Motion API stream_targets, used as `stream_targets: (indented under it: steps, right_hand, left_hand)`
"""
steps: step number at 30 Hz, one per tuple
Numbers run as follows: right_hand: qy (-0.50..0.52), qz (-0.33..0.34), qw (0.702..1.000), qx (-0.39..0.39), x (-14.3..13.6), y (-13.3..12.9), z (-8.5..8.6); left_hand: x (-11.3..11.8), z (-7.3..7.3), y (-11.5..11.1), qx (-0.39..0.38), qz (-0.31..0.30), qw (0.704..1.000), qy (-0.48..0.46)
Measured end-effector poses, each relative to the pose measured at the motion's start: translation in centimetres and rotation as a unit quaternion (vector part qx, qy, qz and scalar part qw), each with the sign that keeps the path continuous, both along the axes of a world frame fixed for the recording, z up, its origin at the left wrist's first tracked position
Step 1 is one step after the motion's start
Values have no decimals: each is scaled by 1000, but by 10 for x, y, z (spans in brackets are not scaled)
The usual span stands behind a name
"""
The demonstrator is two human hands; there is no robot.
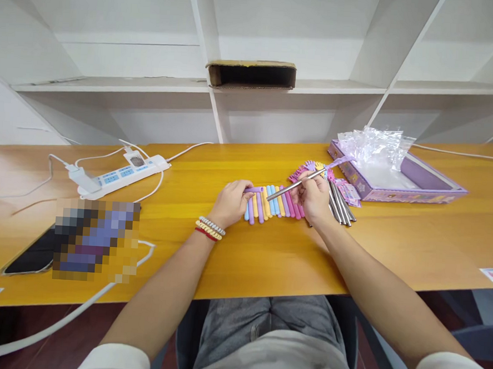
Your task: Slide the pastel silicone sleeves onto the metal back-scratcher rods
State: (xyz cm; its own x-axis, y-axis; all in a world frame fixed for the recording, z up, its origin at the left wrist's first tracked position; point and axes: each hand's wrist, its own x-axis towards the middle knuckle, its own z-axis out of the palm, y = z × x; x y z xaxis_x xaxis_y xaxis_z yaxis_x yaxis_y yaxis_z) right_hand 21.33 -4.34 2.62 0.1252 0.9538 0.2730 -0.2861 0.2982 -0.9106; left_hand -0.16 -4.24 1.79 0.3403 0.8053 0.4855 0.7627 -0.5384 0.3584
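left hand [230, 202] fingers pinching purple tube [253, 190]; right hand [315, 197] fingers gripping metal straw [295, 185], both hovering over coloured tubes [272, 205] lying on tabletop [267, 252].

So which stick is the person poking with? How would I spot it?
Start at the purple box on the yellow table. Left of it lies a row of coloured tubes. The right hand holds a thin metal rod slanting over them, the only one lifted from the metal rods.

wooden table [267, 252], power strip [122, 174], purple box [422, 187]
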Motion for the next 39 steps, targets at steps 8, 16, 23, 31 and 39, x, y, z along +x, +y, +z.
stream_targets:
  steps: [8,16,23,31,39]
  right_hand:
    - [-5,-29,999,-17,-2,-1,4]
    - [-17,-21,1000,-1,1,0,3]
    - [-37,40,997,47,12,-1,4]
    - [-62,127,989,44,21,-1,4]
    - [-51,179,982,28,24,-2,5]
  left_hand:
    - [4,-2,-2,-6,-23,999,21]
    - [1,0,-3,20,-33,999,9]
    - [-2,3,-4,26,-40,999,2]
    - [-3,7,-9,-18,-26,999,30]
    - [-3,11,-11,-11,-48,997,53]
